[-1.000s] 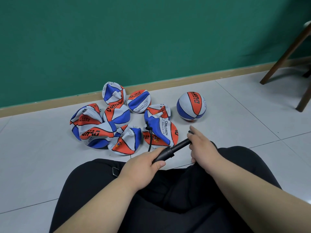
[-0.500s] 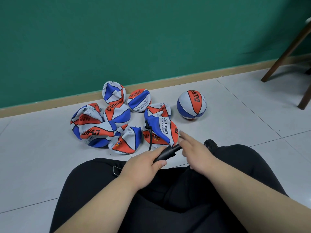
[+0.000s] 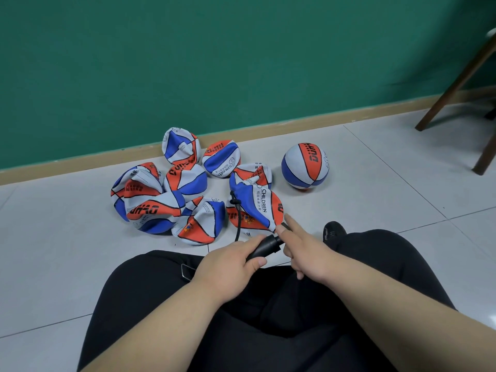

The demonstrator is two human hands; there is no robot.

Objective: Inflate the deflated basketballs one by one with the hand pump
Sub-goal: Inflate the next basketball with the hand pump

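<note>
The left hand clenches the hand pump; the right hand (forefinger straight, others curled on its plunger) should stroke fully, straight toward it.

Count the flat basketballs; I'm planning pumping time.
8 flat basketballs left of the inflated ball: two rearmost, two mid-row, two leftmost, two nearest. Overlaps may hide more.

"CHILDREN" runs in black capitals down a white panel of the nearest deflated basketball. Beside it is a line of small Chinese characters, too fine to read. The same word shows in part on a crumpled ball near the wall. Stylised black brand lettering, apparently "DUHAO", crosses orange panels of the inflated basketball and the front-left deflated ball.
</note>
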